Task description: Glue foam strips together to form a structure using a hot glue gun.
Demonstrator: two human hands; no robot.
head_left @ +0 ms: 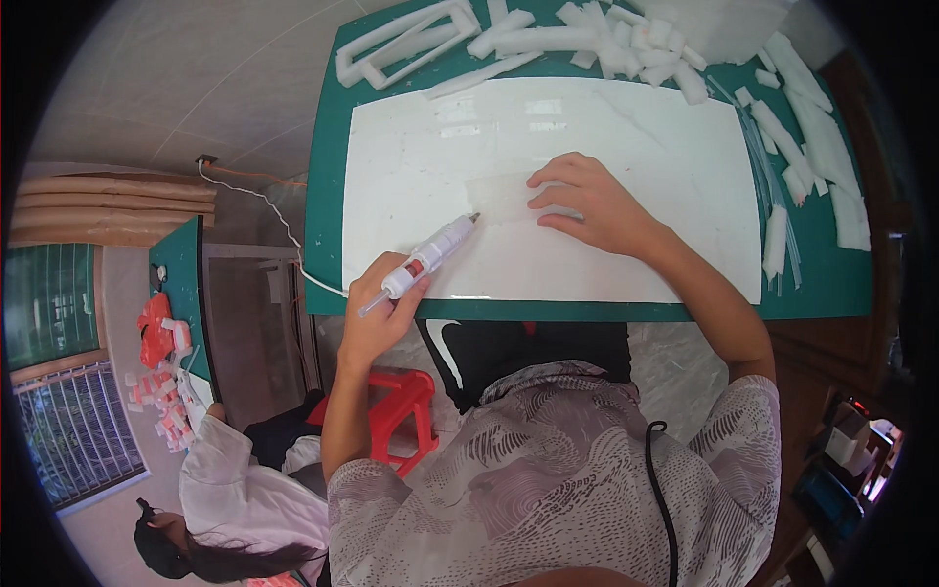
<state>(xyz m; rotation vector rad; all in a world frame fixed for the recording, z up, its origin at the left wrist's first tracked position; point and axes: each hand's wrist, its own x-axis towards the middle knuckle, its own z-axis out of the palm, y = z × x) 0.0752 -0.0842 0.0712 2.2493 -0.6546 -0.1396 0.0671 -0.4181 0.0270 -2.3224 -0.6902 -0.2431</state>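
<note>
Head view, left hand: the left hand (377, 308) is at the near edge of the worktop (328, 196), its fingers (367, 284) closed round the rear of a white glue gun (425, 256).
Head view, glue gun: it lies slanted, nozzle up and to the right, the tip down on the white board (606, 147) just beside the edge of a thin translucent sheet (504, 196); a red-orange part shows near the grip.
Head view, cord: a white cord (279, 225) runs from below the left hand, off the worktop's left edge and away over the floor.
Head view, right hand: the right hand (592, 201) lies palm down on the translucent sheet, its fingers (553, 186) spread and flat, pressing on it and gripping nothing.
Head view, translucent sheet: it lies flat near the middle of the white board, partly under the right hand.
Head view, white board: a large pale rectangle that covers most of the green worktop.
Head view, foam: white foam strips (548, 39) are heaped along the far edge, more foam pieces (817, 147) down the right side, and a foam frame (406, 39) at the far left corner.
Head view, surroundings: a red stool (406, 411) stands under the worktop; another person in a white top (245, 489) is at the lower left, near a second green table (181, 269) bearing red and white pieces.
</note>
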